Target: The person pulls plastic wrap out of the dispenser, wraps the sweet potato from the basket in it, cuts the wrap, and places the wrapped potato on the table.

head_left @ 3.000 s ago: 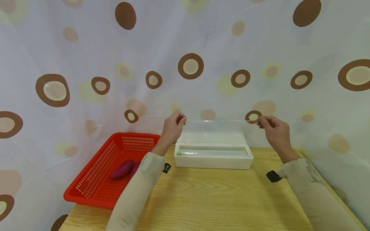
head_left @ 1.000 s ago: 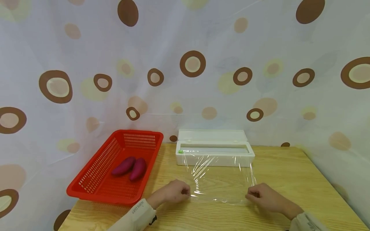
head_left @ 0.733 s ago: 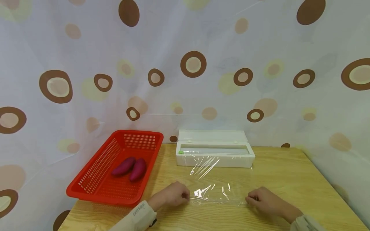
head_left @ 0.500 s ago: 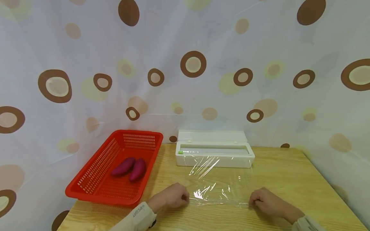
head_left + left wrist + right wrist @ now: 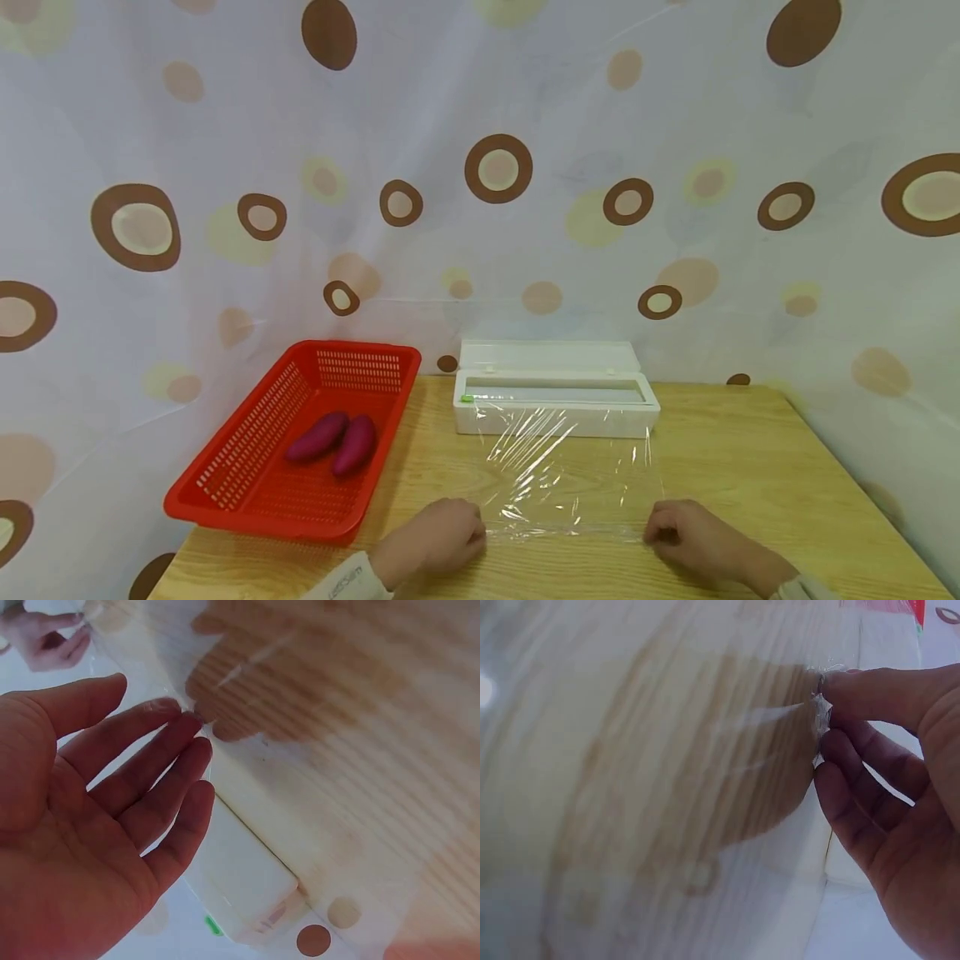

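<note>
A clear sheet of plastic wrap (image 5: 558, 487) runs from the white cling film dispenser (image 5: 555, 422) over its front edge and across the table towards me. At the sheet's near right corner my right hand (image 5: 697, 537) pinches the gathered edge of the film between thumb and forefinger, as the right wrist view shows. My left hand (image 5: 438, 537) is at the near left corner; in the left wrist view its relaxed fingers (image 5: 161, 769) touch the film's edge, the thumb standing apart. A green cutter tab (image 5: 467, 398) sits at the dispenser's left end, and its lid stands raised behind.
Left of the dispenser, a red plastic basket (image 5: 281, 525) holds two purple sweet potatoes (image 5: 355, 446). Behind the wooden table (image 5: 750, 467) hangs a pale dotted curtain (image 5: 555, 100).
Both hands have come down from before the curtain to the near table, drawing the wrap out over the dispenser's front. In the last half second they have shifted slightly nearer to me.
</note>
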A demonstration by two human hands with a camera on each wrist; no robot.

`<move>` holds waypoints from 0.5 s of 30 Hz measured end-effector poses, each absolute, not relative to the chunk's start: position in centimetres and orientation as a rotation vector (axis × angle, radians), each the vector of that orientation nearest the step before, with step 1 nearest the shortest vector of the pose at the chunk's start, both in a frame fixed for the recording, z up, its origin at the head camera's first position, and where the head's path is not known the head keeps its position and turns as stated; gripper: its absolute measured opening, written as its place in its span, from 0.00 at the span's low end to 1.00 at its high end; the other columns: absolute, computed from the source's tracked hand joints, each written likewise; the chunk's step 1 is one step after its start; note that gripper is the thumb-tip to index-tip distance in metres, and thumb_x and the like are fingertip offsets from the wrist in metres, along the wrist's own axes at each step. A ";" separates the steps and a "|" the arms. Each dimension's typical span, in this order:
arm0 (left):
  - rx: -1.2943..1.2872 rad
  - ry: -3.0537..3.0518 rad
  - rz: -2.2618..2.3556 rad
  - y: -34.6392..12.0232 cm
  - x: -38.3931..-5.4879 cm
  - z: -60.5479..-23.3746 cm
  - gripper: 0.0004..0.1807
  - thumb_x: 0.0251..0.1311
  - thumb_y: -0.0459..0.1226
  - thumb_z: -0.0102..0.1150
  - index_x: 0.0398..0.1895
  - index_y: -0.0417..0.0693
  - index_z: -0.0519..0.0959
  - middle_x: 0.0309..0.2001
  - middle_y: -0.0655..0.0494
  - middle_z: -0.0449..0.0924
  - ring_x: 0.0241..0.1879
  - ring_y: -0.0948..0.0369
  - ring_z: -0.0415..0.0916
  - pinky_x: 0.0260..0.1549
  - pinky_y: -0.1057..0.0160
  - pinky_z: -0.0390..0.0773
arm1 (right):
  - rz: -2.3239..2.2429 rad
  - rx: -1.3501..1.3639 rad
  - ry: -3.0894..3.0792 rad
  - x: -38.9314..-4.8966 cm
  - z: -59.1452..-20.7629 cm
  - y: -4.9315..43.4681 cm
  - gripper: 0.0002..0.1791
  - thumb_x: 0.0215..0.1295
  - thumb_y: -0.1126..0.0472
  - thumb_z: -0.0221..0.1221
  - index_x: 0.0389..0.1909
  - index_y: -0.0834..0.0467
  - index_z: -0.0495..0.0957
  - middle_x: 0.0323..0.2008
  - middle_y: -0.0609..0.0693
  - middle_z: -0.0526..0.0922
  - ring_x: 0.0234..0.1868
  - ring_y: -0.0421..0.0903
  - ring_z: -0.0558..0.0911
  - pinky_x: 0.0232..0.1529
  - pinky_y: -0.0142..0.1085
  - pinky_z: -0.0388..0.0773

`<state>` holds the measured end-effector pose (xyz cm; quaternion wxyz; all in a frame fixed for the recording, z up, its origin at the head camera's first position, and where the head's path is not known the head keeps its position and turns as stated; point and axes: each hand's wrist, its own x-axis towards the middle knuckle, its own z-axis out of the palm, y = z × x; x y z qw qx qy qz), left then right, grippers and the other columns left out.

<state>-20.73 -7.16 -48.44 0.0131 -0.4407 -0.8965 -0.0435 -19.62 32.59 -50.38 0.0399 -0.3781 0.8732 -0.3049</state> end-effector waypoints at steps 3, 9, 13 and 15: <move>-1.363 -2.778 -0.131 -7.8 -19.8 -48.4 0.10 0.57 0.39 0.57 0.18 0.57 0.77 0.27 0.67 0.75 0.27 0.68 0.73 0.26 0.69 0.70 | -0.951 -1.069 2.664 -19.6 -50.5 32.6 0.09 0.57 0.66 0.64 0.34 0.49 0.82 0.34 0.34 0.76 0.34 0.31 0.74 0.32 0.31 0.75; -1.426 -2.765 -0.145 -8.9 -18.5 -47.7 0.05 0.57 0.39 0.57 0.24 0.57 0.75 0.39 0.65 0.78 0.35 0.68 0.76 0.32 0.70 0.74 | -0.997 -1.002 2.591 -19.8 -50.5 32.8 0.07 0.58 0.63 0.64 0.38 0.53 0.82 0.36 0.37 0.76 0.37 0.33 0.75 0.35 0.31 0.75; -1.473 -2.783 -0.131 -9.2 -18.2 -45.9 0.05 0.59 0.41 0.57 0.35 0.52 0.80 0.44 0.60 0.79 0.43 0.66 0.77 0.41 0.69 0.75 | -0.999 -1.005 2.555 -20.0 -50.4 32.9 0.07 0.58 0.62 0.64 0.39 0.54 0.82 0.35 0.38 0.75 0.34 0.32 0.72 0.32 0.30 0.73; -1.482 -2.835 -0.180 -9.5 -17.9 -44.4 0.09 0.61 0.41 0.56 0.40 0.49 0.82 0.45 0.59 0.79 0.45 0.65 0.76 0.44 0.69 0.74 | -1.011 -1.003 2.539 -20.1 -50.4 32.8 0.07 0.58 0.62 0.64 0.39 0.55 0.82 0.34 0.38 0.75 0.33 0.32 0.71 0.30 0.30 0.72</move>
